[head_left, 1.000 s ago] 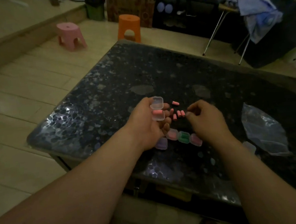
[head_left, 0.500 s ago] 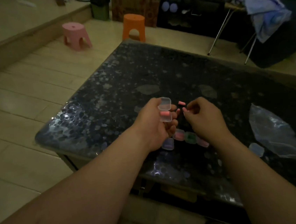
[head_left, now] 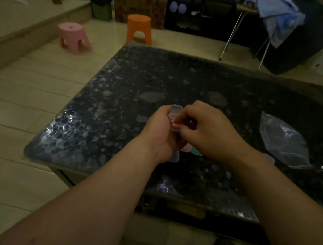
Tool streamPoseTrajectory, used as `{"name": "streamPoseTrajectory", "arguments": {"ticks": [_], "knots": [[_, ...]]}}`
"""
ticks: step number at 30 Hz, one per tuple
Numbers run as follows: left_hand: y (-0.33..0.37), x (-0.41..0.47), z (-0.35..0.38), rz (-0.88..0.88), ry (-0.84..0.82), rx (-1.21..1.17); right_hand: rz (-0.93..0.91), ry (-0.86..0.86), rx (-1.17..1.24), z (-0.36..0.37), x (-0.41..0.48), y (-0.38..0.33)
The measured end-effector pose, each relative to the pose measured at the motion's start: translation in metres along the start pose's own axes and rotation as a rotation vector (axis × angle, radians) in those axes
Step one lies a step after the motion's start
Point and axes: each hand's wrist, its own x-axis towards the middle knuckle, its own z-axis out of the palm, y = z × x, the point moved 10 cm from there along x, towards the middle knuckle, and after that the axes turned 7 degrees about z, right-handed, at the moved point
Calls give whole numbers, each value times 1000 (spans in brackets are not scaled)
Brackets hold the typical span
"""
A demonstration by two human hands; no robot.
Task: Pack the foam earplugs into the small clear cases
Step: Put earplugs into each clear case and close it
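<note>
The case point(head_left: 176, 111), its lid hinged up, is held above the near middle of the table point(head_left: 115, 111) by the left hand point(head_left: 159, 135), whose fingers curl round it from the left. A sliver of pink earplug point(head_left: 174, 124) shows at its mouth. There the right hand point(head_left: 209, 132) meets it with thumb and forefinger curled, seemingly pinching the earplug and pressing it in. How many are already inside I cannot tell. This case looks mid-fill and not yet snapped closed. Just under the hands lie other cases point(head_left: 174, 158), tinted pale, pink and green and half hidden by the wrists. Whether they are filled is unclear in this dim light. Any loose earplugs are out of sight behind the hands. A crumpled clear bag point(head_left: 284, 141) lies well to the right. I judge the packing underway, with at least this case unfinished and probably more to do.
</note>
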Motion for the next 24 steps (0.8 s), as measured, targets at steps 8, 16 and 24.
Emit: {"name": "streamPoseTrajectory", "arguments": {"ticks": [8,16,24], "knots": [[1,1,0,-3,10,26,5,10,29,-2,4,6],[-3,3,1,-12,37,98,-20,-14,-23,3,4,13],[9,-3,0,49,62,137,-192,167,-85,-1,-8,-6]]}}
